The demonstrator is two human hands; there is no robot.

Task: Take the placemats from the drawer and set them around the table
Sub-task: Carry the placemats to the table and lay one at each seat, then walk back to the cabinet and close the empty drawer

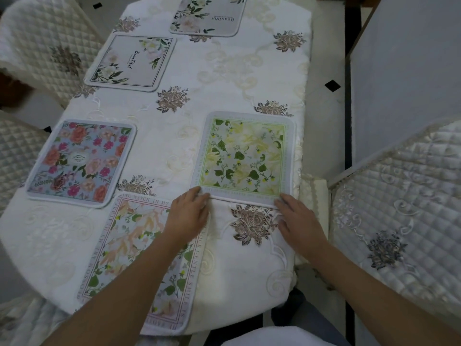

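Pressing flat on near edge of green placemat (245, 156): left hand (188, 216) at its near-left corner, right hand (299, 218) at near-right corner, fingers extended, nothing gripped. Lying on right side of table (249, 283), across from pink-flower placemat (81, 162). Peach placemat (129, 248) under left forearm; two grey placemats (131, 63) (207, 15) farther up.

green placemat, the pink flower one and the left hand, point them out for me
green placemat (243, 153), head view, on the middle of its leafy print
pink flower placemat (82, 162), head view, on its centre by the pale oval
left hand (188, 214), head view, on the back of the hand
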